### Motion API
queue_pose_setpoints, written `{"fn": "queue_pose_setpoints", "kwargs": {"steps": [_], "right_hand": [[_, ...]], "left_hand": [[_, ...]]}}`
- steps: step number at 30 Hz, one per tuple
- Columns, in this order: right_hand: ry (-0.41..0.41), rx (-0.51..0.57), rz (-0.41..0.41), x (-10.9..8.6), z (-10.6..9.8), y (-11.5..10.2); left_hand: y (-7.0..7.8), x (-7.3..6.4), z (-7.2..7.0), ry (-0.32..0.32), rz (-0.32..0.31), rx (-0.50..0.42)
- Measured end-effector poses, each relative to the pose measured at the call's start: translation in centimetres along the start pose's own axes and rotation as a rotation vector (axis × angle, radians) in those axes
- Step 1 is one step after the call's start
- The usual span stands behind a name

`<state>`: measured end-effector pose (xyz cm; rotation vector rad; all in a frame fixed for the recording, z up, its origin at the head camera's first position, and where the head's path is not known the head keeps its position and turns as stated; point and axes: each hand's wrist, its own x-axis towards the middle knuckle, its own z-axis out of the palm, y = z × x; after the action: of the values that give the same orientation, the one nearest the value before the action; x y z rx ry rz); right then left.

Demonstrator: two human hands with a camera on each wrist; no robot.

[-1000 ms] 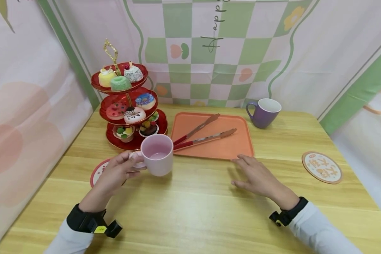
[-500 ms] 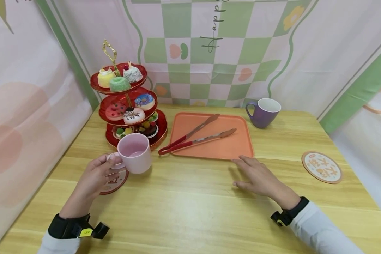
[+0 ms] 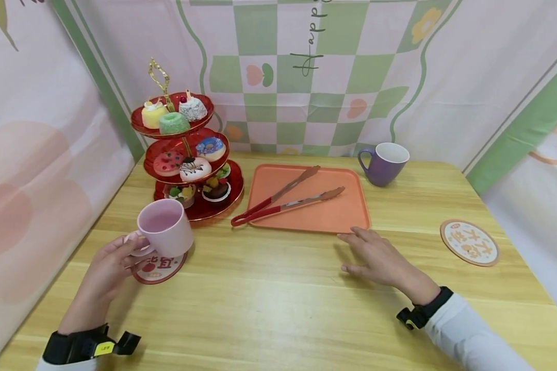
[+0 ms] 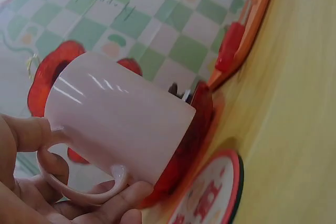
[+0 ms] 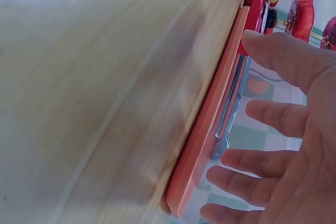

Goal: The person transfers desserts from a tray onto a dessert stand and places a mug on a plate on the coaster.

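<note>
My left hand point(image 3: 109, 268) grips the handle of a pink mug point(image 3: 169, 232). The mug is upright in the head view and hangs just above a round, red-rimmed coaster point(image 3: 160, 270), covering part of it. In the left wrist view a gap shows between the mug point(image 4: 121, 119) and the coaster point(image 4: 210, 198). My right hand point(image 3: 378, 257) hovers with spread fingers by the near right corner of an orange tray point(image 3: 315, 221); it holds nothing. Red-handled tongs point(image 3: 264, 210) lie spread on the tray, their handle end past its left edge.
A three-tier red stand point(image 3: 223, 203) with several small cakes, donuts and tarts stands behind the mug. A purple mug point(image 3: 384, 167) stands at the back right. Another round coaster point(image 3: 470, 243) lies near the right edge of the wooden table point(image 3: 278, 309). A patterned cloth point(image 3: 292, 77) hangs behind.
My left hand has carried the pink mug leftward, from in front of the tongs' handle end to above the red-rimmed coaster. My right hand has stayed almost still.
</note>
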<state>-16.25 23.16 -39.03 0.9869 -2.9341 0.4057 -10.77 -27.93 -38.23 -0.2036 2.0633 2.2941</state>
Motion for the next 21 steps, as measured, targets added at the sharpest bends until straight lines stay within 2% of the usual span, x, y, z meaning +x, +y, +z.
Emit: {"fn": "queue_pose_setpoints", "kwargs": {"steps": [3, 9, 13, 21], "right_hand": [[-0.007, 0.009, 0.002, 0.0, 0.1, 0.0], [-0.007, 0.021, 0.006, 0.0, 0.2, 0.0], [-0.008, 0.033, 0.008, 0.0, 0.2, 0.0], [-0.009, 0.044, 0.009, 0.0, 0.4, -0.2]], "left_hand": [[-0.2, -0.3, -0.8, 0.013, -0.021, -0.043], [-0.6, -0.5, -1.7, 0.032, -0.025, -0.083], [-0.8, -0.7, -2.1, 0.052, -0.04, -0.074], [-1.0, -0.7, -2.6, 0.079, -0.115, -0.038]]}}
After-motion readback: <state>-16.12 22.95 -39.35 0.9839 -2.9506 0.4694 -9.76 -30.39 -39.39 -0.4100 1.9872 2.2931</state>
